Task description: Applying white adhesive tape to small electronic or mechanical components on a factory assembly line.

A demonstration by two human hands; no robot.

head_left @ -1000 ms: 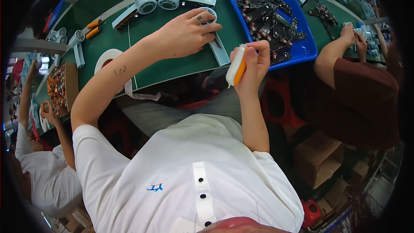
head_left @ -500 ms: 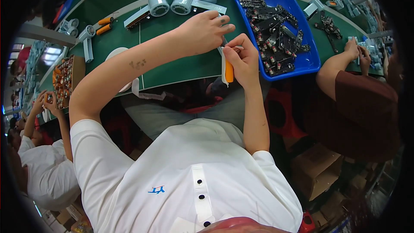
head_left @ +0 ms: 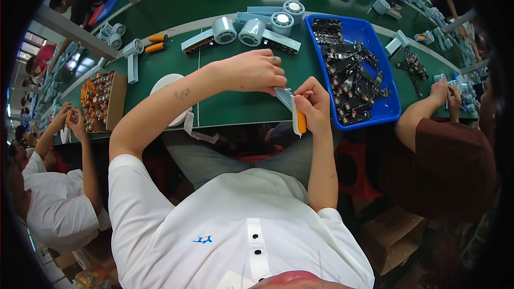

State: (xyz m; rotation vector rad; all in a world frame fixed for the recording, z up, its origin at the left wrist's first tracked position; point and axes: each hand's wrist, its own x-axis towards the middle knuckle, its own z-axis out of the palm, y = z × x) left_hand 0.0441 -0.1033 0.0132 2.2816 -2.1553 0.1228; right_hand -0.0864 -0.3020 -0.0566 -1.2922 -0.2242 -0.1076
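My right hand (head_left: 315, 103) is closed round an orange cylindrical battery (head_left: 301, 122). A white strip (head_left: 295, 118) runs along the battery's left side, and its lower end hangs free. My left hand (head_left: 259, 70) reaches across from the left, fingers bent down and pressed together at the upper end of a pale blue, strip-like piece (head_left: 284, 100). This piece slants down to the right, toward the white strip. My fingers partly hide where the two meet, so I cannot tell whether they are joined.
A blue tray (head_left: 393, 104) of black circuit boards (head_left: 350, 75) stands to the right. Pale blue fan housings (head_left: 251, 32) lie beyond my hands. A white tape roll (head_left: 163, 81), loose orange batteries (head_left: 155, 47) and a cardboard box (head_left: 118, 101) of batteries are leftward. Co-workers sit both sides.
The view has shifted, so the table sits lower in the picture. The pale blue piece now shows between my hands. My right hand still holds the battery.
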